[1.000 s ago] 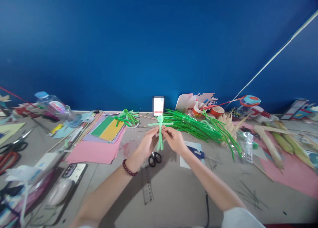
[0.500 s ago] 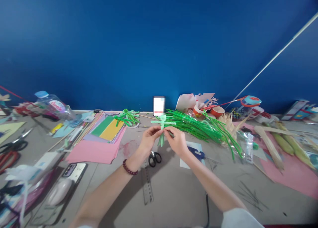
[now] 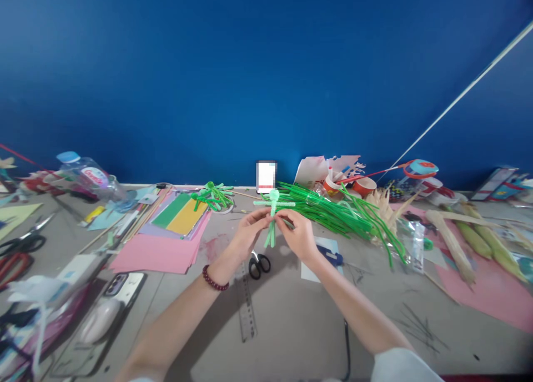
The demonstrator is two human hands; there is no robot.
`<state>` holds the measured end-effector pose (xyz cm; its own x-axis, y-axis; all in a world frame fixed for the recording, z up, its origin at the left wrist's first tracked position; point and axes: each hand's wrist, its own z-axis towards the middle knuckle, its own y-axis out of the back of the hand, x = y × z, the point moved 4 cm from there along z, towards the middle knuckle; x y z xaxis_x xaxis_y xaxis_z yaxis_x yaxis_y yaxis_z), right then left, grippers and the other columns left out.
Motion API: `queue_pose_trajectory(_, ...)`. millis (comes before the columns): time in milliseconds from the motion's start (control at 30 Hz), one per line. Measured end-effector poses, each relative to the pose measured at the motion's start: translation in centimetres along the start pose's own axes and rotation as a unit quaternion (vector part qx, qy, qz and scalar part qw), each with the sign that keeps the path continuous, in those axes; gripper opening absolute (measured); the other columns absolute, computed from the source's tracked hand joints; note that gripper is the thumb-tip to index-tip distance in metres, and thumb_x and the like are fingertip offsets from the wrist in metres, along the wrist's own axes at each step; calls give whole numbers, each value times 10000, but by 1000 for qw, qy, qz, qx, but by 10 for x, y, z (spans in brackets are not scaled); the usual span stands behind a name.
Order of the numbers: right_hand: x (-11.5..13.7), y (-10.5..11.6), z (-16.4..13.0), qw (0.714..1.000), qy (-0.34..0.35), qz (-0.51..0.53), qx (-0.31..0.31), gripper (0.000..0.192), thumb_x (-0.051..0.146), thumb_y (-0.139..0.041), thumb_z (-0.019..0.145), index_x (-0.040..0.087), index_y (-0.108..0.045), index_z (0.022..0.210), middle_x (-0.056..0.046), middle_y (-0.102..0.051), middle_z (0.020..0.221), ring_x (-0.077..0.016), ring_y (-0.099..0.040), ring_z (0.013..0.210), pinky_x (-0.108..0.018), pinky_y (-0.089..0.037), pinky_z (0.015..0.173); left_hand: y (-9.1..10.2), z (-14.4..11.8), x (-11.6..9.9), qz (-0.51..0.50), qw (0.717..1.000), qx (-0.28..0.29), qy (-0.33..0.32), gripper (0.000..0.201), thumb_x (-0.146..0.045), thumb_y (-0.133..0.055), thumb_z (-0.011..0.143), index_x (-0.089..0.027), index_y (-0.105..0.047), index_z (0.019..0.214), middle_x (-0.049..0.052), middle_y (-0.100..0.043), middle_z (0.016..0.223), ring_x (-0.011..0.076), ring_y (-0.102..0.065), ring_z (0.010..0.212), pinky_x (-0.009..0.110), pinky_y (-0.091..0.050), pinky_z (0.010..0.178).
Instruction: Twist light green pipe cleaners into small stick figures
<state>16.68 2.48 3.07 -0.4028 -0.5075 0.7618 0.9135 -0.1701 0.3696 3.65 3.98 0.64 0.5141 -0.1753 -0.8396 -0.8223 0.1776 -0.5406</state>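
Observation:
A light green pipe-cleaner figure (image 3: 273, 202) stands upright between my hands, with a round head, arms stretched sideways and two legs hanging down. My left hand (image 3: 251, 230) pinches its body from the left, thumb against fingertips. From the right, my right hand (image 3: 296, 233) pinches the same body at about the same height. Below the hands lie black-handled scissors (image 3: 259, 266) and a clear ruler (image 3: 246, 307). Just behind and to the right is a heap of green pipe cleaners (image 3: 325, 210). More green pipe-cleaner pieces (image 3: 213, 196) lie at the back left.
Pink paper (image 3: 156, 252) and coloured sheets lie left. A phone (image 3: 97, 326) with a white mouse (image 3: 100, 321) rests nearer me. At right are a blue glue gun (image 3: 331, 255), corn husks (image 3: 453, 249) and paper cups (image 3: 364, 186). A blue wall (image 3: 266, 82) rises behind.
The figure's head has turned to show a rounder front, and its legs now hang slightly apart. Both hands keep their pinch with only tiny shifts.

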Motion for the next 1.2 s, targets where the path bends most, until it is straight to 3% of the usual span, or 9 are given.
queue_pose_trajectory(200, 4, 0, -1, 999, 31, -28, 29, 144, 228, -530, 853, 185, -666, 839, -36, -644, 756, -144, -571, 669, -237, -444, 601, 4, 5, 6, -34, 999, 9, 31, 185, -242, -771, 656, -168, -719, 817, 22, -692, 805, 97, -575, 692, 225, -418, 687)
queue_pose_trajectory(400, 6, -1, -3, 991, 53, -120, 15, 172, 239, -527, 871, 181, -690, 870, 5, -509, 593, -122, -452, 538, -237, -373, 531, 5, 2, 3, 14, 999, 6, -35, 178, -261, -766, 662, -178, -706, 807, 27, -688, 825, 141, -589, 782, 277, -420, 761)
queue_pose_trajectory(600, 7, -3, -11, 971, 110, -211, -15, 221, 294, -495, 913, 190, -684, 964, -38, -624, 724, -130, -547, 601, -236, -390, 565, 7, 2, 1, 40, 998, -21, -54, 193, -273, -787, 621, -175, -685, 752, 4, -661, 748, 120, -565, 713, 248, -397, 693)
queue_pose_trajectory(767, 9, -5, -15, 949, 157, -273, -21, 255, 264, -457, 932, 190, -700, 961, -43, -612, 668, -147, -574, 646, -240, -393, 583, 4, 2, -2, 18, 998, -38, -49, 207, -250, -807, 585, -164, -643, 678, -33, -595, 636, 84, -512, 608, 229, -382, 652)
queue_pose_trajectory(967, 8, -4, -11, 979, 93, -179, -19, 250, 257, -470, 915, 199, -713, 908, -37, -617, 676, -138, -556, 632, -235, -413, 598, -4, 1, 2, -43, 999, 3, 12, 195, -268, -800, 614, -154, -647, 650, -30, -580, 629, 68, -489, 590, 214, -377, 621)
queue_pose_trajectory(1067, 9, -2, -8, 992, 53, -116, -23, 233, 289, -498, 898, 200, -713, 882, -19, -575, 630, -132, -507, 569, -245, -406, 565, -8, 0, 2, -66, 997, 26, 11, 182, -282, -784, 649, -152, -656, 657, -31, -574, 622, 67, -486, 590, 216, -386, 627)
queue_pose_trajectory(1200, 10, 0, -7, 992, 48, -117, -29, 231, 301, -506, 892, 207, -714, 850, -4, -525, 588, -127, -463, 535, -250, -386, 542, -5, 1, 4, -41, 999, 15, 3, 187, -307, -773, 661, -155, -684, 724, -12, -608, 658, 88, -516, 628, 226, -400, 648)
